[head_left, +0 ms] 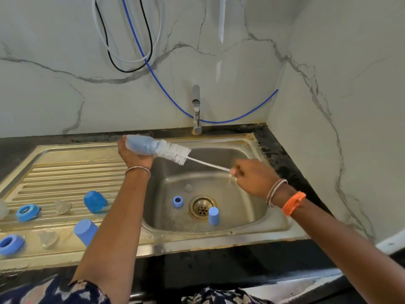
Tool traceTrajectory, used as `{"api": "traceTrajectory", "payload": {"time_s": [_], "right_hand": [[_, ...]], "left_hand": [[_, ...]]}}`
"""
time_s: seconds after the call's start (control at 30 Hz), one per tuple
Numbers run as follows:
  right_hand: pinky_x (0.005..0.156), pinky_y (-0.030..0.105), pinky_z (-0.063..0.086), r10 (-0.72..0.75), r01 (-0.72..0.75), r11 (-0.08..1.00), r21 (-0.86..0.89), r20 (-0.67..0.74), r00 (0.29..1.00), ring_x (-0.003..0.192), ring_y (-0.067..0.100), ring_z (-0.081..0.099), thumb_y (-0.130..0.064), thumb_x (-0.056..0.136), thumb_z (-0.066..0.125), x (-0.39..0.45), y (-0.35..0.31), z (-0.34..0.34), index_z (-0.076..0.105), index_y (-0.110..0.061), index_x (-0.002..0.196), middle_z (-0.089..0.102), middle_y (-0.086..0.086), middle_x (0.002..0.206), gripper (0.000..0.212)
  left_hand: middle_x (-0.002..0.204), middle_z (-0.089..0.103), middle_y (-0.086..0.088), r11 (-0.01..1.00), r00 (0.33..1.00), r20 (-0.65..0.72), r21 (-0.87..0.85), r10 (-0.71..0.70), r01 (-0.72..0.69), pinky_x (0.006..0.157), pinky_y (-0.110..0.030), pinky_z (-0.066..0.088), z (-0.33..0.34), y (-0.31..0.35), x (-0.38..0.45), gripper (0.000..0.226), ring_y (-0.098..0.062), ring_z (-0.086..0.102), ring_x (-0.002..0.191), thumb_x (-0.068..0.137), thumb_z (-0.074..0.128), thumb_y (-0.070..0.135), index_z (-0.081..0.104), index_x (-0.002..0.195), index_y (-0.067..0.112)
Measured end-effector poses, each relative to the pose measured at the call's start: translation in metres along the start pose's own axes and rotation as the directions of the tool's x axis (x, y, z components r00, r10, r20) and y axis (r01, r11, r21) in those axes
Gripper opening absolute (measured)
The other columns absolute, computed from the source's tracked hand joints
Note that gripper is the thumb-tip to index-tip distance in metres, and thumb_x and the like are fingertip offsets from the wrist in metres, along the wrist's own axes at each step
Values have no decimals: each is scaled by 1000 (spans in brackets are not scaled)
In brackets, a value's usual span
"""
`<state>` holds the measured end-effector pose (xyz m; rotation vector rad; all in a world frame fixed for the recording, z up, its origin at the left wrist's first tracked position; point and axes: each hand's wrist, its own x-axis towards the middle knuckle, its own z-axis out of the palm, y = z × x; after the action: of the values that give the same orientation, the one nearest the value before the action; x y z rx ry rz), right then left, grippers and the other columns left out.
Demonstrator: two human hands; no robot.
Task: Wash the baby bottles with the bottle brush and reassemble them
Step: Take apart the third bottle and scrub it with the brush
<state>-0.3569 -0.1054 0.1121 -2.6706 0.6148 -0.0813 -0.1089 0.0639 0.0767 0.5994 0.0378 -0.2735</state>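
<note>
My left hand [133, 155] wraps around a translucent blue bottle [141, 145], held sideways above the steel sink [274, 224]. My right hand [252, 178] pinches the thin twisted-wire handle of the bottle brush [175, 152]; its fluffy white bristles sit at the bottle's mouth. In the basin lie a blue ring [178, 201] and a small cap [213, 216]. More caps, rings and clear teats rest on the ribbed drainboard [65, 172].

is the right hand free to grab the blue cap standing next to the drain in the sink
Probably not yet: the right hand pinches the bottle brush handle. The blue cap stands uncovered in the sink just below that hand, so the way is free once the brush is released.
</note>
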Motion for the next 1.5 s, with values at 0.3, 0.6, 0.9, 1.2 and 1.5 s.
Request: {"api": "traceTrajectory", "payload": {"time_s": [0.3,0.6,0.9,1.2,1.5], "right_hand": [[53,26,33,-519,159,787,-596,-502,692,56,22,55,-15,75,69,3,-4,-9,67,-14,69,58,1,63,6],[44,21,34,12,-53,966,252,162,987,43,8,45,-30,97,50,-2,3,-11,67,-8,80,49,-8,46,33],[44,23,31,-519,201,806,-556,-502,691,48,21,50,2,63,74,-6,16,5,66,-8,98,58,4,68,38],[38,17,26,142,-291,819,495,317,938,36,6,31,-30,98,48,-6,14,-17,69,-10,78,42,-2,49,35],[52,28,37,-479,170,859,-482,-641,600,55,25,54,-18,79,66,-13,27,3,70,-16,80,60,0,64,5]], "left_hand": [[107,53,-14,922,926,-222,176,-304,345,95,-30,41,-27,-15,1,33,-22,56,86,96,46,35,42,114,8],[91,59,-7,987,987,-12,15,-163,163,78,-35,55,-31,-2,0,39,-18,61,84,82,61,39,53,112,14],[125,50,-16,988,986,-93,54,-141,147,75,-43,57,-28,-8,-2,65,-28,59,103,89,59,41,37,141,9],[112,61,-22,968,981,109,-175,-162,179,101,-51,42,-31,-10,-3,92,-37,57,111,47,90,22,49,126,2],[88,57,-12,982,982,-25,-7,-187,187,73,-34,56,-13,-12,-4,22,-20,61,79,94,51,33,49,98,11]]}}
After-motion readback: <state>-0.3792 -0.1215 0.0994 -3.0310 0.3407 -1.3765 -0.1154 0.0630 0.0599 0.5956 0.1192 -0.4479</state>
